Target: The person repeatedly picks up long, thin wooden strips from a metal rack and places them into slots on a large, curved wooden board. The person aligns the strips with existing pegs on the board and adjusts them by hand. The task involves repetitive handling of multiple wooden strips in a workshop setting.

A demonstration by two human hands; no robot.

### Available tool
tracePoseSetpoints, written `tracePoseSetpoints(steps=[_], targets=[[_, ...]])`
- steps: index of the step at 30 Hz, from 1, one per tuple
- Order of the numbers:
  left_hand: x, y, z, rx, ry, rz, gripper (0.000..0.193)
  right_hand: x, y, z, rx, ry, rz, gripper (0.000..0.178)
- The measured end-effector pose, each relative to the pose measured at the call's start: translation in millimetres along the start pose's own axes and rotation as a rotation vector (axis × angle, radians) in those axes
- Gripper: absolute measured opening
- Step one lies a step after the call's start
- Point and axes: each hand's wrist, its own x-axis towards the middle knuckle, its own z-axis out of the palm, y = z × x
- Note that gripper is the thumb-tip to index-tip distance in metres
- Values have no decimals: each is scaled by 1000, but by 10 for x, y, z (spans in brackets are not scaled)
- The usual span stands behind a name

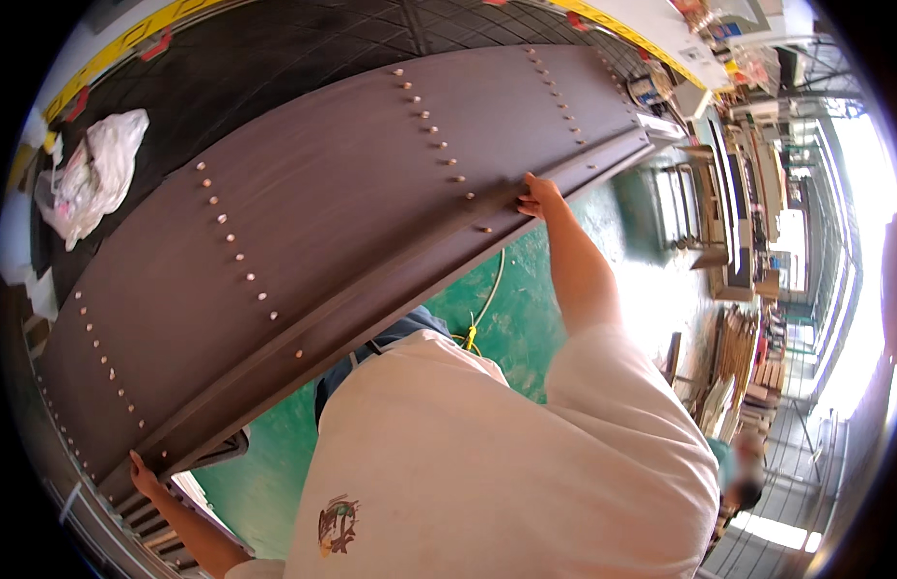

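Observation:
A large dark brown panel (323, 183) with a curved far edge lies in front of me, with rows of small light round pegs (229, 237) across it. Along its near side runs a long, narrow brown board (391, 280) with a few similar pegs. My right hand (535, 197) is closed on this board toward its right part, fingers curled over it. At the far left end, my left hand (145, 475) grips the same board's edge, its fingers partly hidden.
A crumpled white plastic bag (96, 179) sits on the black surface (275, 58) behind the panel. A can (649, 90) stands beyond its right end. Below are a green floor (506, 318) and a hose (494, 289). Stacked boards (733, 352) and a blurred person (743, 473) are at right.

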Motion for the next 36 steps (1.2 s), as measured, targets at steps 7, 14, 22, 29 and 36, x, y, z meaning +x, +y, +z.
tracePoseSetpoints(steps=[7,14,22,29,36], targets=[[-325,-487,-354,758,150,635,35,-221,287,57,344,-465,-133,52],[-378,644,-37,-35,243,-94,88,-916,590,93,-6,116,-500,25],[-268,504,-66,5,324,64,63,-3626,726,2352,-209,-497,-1018,18],[726,-79,-760,-21,496,219,36,-5617,1659,3494,-452,-1164,-1161,14],[2755,-1237,-1700,-90,183,6,90,-6703,2256,4435,-548,-979,-1439,16]])
